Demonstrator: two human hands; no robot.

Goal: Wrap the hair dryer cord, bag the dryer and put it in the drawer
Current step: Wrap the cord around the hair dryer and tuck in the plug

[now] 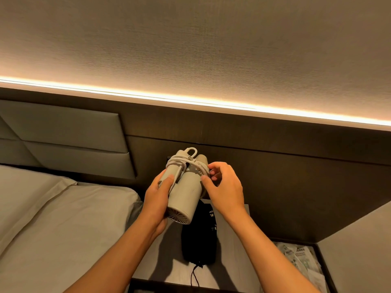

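Centre frame: left hand [157, 199] grips folded beige plastic hair dryer [184, 193], thumb pressing white cord [179, 166] coiled around it. Right hand [224, 187] fingertips pinch cord loops. Black fabric drawstring bag [201, 240] lies below on grey tabletop [243, 261].

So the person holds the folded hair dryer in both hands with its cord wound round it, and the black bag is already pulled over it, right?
Not quite. The head view shows the black bag lying empty on the nightstand below, not over the hair dryer. The rest holds: left hand and right hand hold it, cord wound round.
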